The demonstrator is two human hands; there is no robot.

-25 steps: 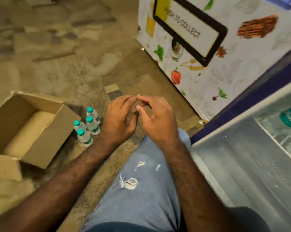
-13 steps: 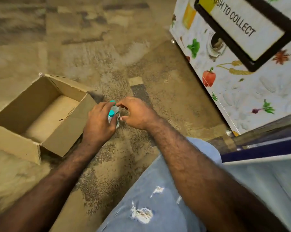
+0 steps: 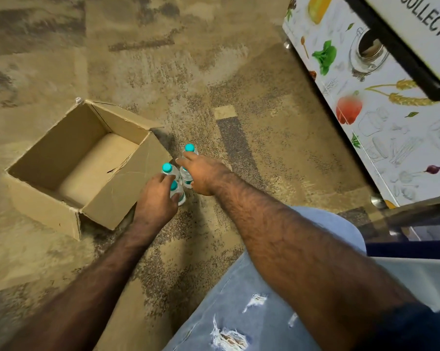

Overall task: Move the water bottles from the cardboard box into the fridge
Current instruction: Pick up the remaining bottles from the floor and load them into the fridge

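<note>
water bottles [image 3: 178, 173] on floor, just right of cardboard box [image 3: 127, 183] | cabinet [image 3: 381, 117] far right | hands over bottles

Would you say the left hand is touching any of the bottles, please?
Touching. The head view shows the left hand with its fingers curled onto the bottles beside the box, no gap visible.

I see a mottled carpet [image 3: 163, 72], a white cabinet [image 3: 381, 138] printed with vegetables, and ripped jeans [image 3: 239, 312].
</note>
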